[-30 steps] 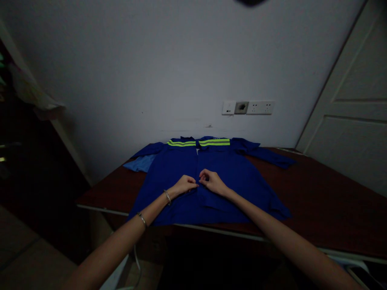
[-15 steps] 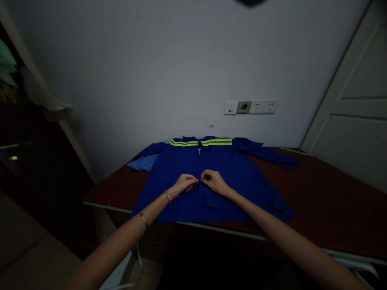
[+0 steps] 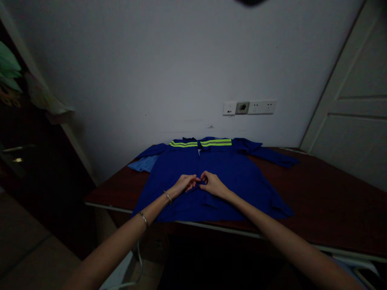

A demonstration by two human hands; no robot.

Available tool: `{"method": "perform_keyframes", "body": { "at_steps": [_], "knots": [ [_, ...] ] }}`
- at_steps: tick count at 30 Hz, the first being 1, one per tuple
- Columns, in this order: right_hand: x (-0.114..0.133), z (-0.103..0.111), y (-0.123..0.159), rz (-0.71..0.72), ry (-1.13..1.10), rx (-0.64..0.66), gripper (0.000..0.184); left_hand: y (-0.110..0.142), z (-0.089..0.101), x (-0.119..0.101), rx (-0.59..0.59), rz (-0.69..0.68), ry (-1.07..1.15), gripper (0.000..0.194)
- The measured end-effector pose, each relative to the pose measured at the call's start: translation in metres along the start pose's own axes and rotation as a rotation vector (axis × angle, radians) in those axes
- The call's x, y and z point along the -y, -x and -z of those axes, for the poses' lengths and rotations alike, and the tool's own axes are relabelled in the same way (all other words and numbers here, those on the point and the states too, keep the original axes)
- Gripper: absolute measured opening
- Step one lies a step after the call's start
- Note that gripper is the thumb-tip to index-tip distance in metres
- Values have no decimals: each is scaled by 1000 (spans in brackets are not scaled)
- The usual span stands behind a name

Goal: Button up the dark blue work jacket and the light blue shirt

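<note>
A dark blue work jacket [image 3: 236, 177] with yellow-green reflective stripes across the shoulders lies flat on a dark red-brown table [image 3: 326, 201], front up, sleeves spread to both sides. My left hand [image 3: 184, 184] and my right hand [image 3: 212, 183] meet at the jacket's front opening near its middle. Both hands have their fingers pinched on the two front edges of the cloth. Two thin bracelets sit on my left forearm.
A white wall with a row of sockets [image 3: 249, 107] stands behind the table. A white door [image 3: 353, 117] is at the right. A light blue cloth [image 3: 143, 164] shows under the left sleeve. Dark shelving [image 3: 18, 161] stands at the left. The table's front edge is near my arms.
Both hands have moved slightly closer together at the front opening, fingers now touching. The view shifted a little.
</note>
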State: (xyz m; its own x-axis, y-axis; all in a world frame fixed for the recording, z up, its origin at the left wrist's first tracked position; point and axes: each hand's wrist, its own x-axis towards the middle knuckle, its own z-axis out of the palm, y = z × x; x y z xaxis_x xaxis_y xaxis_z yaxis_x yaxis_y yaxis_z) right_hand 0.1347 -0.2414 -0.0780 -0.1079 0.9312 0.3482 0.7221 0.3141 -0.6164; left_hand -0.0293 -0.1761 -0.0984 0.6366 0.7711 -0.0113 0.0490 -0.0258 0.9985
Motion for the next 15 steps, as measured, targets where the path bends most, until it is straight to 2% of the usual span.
{"method": "perform_keyframes", "body": {
  "at_steps": [9,15],
  "knots": [
    [-10,8,-9,-178,6,-18,24,4,-3,0,-153,-61,-108,21],
    [-13,12,-12,-275,32,27,22,3,-8,5,-132,-64,-189,22]
  ]
}}
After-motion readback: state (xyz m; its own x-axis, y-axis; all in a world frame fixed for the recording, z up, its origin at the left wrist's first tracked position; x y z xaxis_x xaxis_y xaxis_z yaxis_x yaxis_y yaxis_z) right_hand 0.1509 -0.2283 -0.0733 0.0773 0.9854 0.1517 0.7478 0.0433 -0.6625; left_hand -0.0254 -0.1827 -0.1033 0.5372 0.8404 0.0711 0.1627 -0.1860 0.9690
